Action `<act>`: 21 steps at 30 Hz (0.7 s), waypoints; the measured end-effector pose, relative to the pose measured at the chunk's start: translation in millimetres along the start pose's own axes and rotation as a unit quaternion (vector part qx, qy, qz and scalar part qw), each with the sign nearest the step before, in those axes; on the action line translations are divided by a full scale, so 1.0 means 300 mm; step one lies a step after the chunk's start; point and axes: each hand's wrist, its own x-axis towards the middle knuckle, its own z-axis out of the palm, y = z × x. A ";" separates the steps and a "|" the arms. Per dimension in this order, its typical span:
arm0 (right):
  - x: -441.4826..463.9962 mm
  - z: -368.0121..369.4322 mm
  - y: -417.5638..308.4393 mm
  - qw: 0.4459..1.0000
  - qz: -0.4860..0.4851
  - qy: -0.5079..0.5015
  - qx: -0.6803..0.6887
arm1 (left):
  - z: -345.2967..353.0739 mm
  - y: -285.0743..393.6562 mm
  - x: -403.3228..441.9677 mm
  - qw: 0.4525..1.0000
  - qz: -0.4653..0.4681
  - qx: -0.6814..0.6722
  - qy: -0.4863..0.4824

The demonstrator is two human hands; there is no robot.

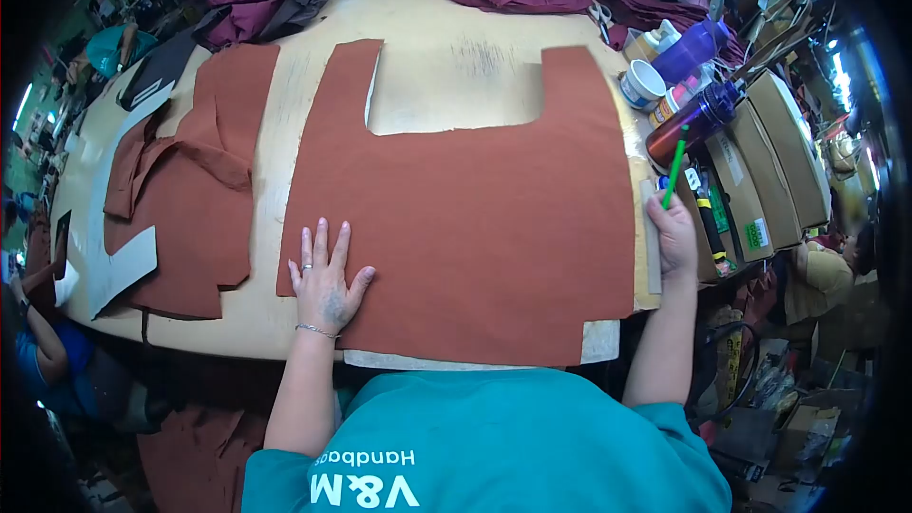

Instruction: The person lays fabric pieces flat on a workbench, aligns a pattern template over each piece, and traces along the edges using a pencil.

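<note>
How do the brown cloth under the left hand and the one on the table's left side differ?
The middle cloth lies flat; the left cloth is partly folded over. The middle cloth has the left hand on it; the left cloth has none. Both are reddish-brown and lie on the table.

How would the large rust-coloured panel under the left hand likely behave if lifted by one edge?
The panel would probably droop: it looks like cloth, and the similar rust-coloured piece beside it lies creased and folded. It seems light for its size, being a thin, flat sheet. The pale sheet showing beneath might stay behind.
</note>
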 end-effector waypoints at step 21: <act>-0.228 -0.378 -0.722 0.861 -0.251 0.169 -0.408 | 0.004 -0.045 0.003 0.998 -0.024 0.065 -0.011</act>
